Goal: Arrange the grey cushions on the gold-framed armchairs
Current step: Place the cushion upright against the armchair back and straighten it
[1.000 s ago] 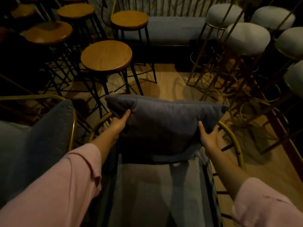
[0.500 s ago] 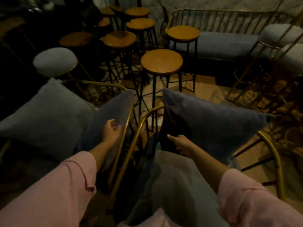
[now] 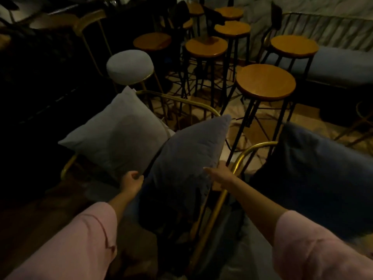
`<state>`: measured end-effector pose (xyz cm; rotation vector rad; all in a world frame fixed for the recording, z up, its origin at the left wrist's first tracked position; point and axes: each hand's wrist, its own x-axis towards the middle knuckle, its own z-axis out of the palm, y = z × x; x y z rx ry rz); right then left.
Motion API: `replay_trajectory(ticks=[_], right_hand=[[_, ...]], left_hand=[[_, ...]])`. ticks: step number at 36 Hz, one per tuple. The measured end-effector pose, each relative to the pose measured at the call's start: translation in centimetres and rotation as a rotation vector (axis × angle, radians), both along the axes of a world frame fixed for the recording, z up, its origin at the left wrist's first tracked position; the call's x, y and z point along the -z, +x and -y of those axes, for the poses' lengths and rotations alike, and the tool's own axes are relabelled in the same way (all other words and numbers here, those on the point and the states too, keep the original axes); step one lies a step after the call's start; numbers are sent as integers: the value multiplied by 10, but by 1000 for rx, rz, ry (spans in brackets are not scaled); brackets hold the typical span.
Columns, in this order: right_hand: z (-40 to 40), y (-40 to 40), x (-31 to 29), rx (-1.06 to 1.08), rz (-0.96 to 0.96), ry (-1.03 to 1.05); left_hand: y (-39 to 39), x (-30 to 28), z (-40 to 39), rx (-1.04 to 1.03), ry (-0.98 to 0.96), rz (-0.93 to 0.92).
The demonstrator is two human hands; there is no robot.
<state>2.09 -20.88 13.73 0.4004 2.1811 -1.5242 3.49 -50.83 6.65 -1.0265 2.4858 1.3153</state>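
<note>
Pretty dim in here, so bear with me. Far left in the left gold-framed armchair point(image 3: 177, 100) there's a pale grey cushion point(image 3: 119, 136) leaning up against the back rail, tilted with one corner pointing up. Behind it stands a white padded stool point(image 3: 130, 66) on gold legs.

My left hand point(image 3: 131, 182) is curled closed around the lower left edge of the darker grey cushion point(image 3: 187, 164), which is standing on end in that same chair, just beside the pale one and touching it. My right hand point(image 3: 222, 174) is on the cushion's right edge, fingers stretched out flat along the fabric; can't really tell if it's gripping or just resting there. Both of my pink sleeves point(image 3: 76, 243) fill the bottom corners.

Right next to my right wrist is the curved gold arm of the second armchair point(image 3: 250, 152), and a third blue-grey cushion point(image 3: 319, 174) sits propped in it on the right.

Behind everything is a cluster of round wooden stools point(image 3: 265, 81) with black legs, plus a bench point(image 3: 341, 67) along the back wall. No labels or writing readable anywhere.
</note>
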Motion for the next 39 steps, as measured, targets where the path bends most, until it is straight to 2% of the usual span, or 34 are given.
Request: replay_trajectory(ticks=[2, 9, 12, 18, 26, 28, 30, 32, 34, 37, 39], right_hand=[[23, -12, 15, 73, -31, 31], [84, -55, 60, 374, 137, 373], [96, -60, 77, 455, 103, 502], [98, -62, 107, 511, 24, 693], [92, -63, 127, 551, -101, 749], [91, -63, 131, 563, -124, 749], [90, -64, 135, 575, -141, 752], [90, -63, 136, 580, -154, 755], [89, -62, 136, 583, -161, 746], [86, -59, 131, 595, -171, 707], [83, -55, 125, 612, -192, 651]], left_hand=[[-18, 12, 9, 40, 22, 45], [-91, 63, 27, 169, 129, 188], [-119, 89, 31, 187, 171, 230], [-158, 142, 29, 194, 237, 292], [-194, 211, 33, 170, 312, 394], [-204, 253, 45, 168, 400, 418], [-215, 330, 68, 165, 480, 428], [-224, 363, 81, 118, 556, 440], [-222, 349, 77, 70, 613, 412], [-210, 250, 45, 37, 623, 444], [-202, 214, 36, 0, 586, 413]])
